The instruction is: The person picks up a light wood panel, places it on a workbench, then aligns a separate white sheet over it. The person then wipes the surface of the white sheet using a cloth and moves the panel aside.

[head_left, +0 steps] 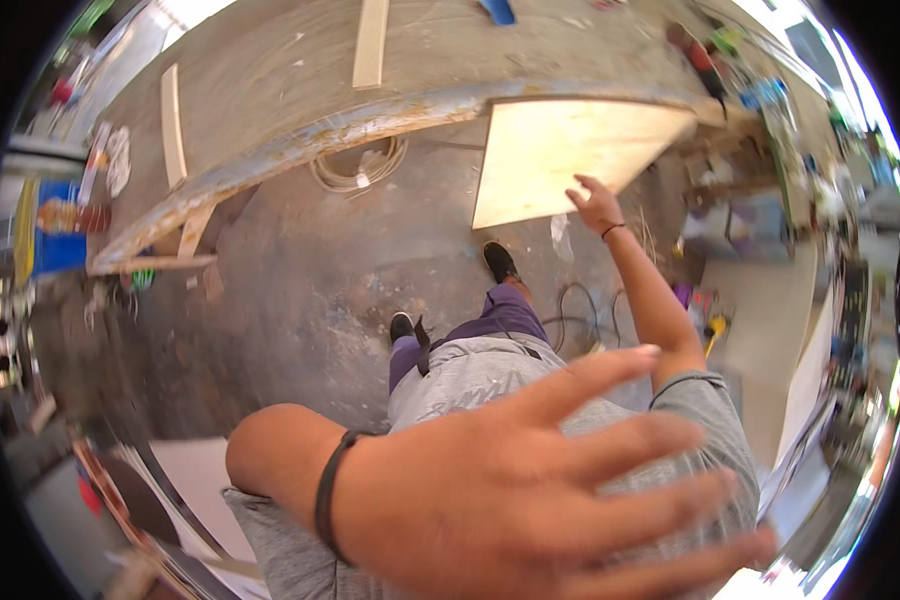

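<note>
A pale square plywood panel (560, 150) stands tilted against the front edge of the workbench (300, 140). My right hand (600, 208) reaches out to the panel's lower right edge. Its fingers are apart in front of the wood, and I cannot tell whether they touch it. Close to the camera, my left hand (530, 480) crosses in front of my body with its fingers spread and nothing held. It is slightly blurred and hides part of my grey shirt (450, 385).
Wooden strips (370, 45) lie on the bench. A power tool (698, 60) rests at its right end. Beneath the bench sits a coiled cable (360, 180). Hoses (570, 310) cross the floor near my right foot. Boxes (738, 228) stand at right.
</note>
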Motion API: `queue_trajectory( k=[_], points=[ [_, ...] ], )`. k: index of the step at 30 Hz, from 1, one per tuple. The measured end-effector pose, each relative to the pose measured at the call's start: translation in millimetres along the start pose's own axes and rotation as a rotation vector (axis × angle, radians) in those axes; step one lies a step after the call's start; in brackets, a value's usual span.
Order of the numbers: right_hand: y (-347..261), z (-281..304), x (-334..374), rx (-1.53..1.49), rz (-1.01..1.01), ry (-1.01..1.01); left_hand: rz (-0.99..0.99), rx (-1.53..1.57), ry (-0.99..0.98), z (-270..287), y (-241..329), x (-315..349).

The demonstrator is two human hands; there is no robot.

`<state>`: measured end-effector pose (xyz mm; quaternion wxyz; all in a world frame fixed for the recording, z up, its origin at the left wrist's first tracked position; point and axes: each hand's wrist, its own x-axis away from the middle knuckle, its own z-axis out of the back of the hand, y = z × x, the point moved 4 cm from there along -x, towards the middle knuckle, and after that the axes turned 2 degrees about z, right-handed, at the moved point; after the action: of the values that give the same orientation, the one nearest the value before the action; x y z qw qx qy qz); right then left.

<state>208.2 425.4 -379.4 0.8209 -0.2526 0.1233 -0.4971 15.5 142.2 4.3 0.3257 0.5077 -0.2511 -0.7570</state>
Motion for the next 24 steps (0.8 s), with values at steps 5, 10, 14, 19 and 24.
queue_trajectory(
  k=[5, 10, 14, 19, 24],
  points=[
    [59, 22, -150, 0.328, 0.174, -0.044, 0.7, -0.021, 0.055, -56, -138, 32],
    [95, 26, -184, 0.552, 0.189, -0.241, 1.44, 0.097, 0.646, -154, -197, 162],
    [107, 24, -190, 0.618, 0.221, -0.221, 1.653, 0.172, 0.826, -192, -198, 185],
    [103, 36, -189, 0.709, 0.336, -0.357, 1.624, 0.16, 0.921, -199, -203, 151],
    [134, 18, -213, 0.662, 0.501, -0.8, 1.642, 0.252, 1.076, -215, -191, 157]
  ],
)
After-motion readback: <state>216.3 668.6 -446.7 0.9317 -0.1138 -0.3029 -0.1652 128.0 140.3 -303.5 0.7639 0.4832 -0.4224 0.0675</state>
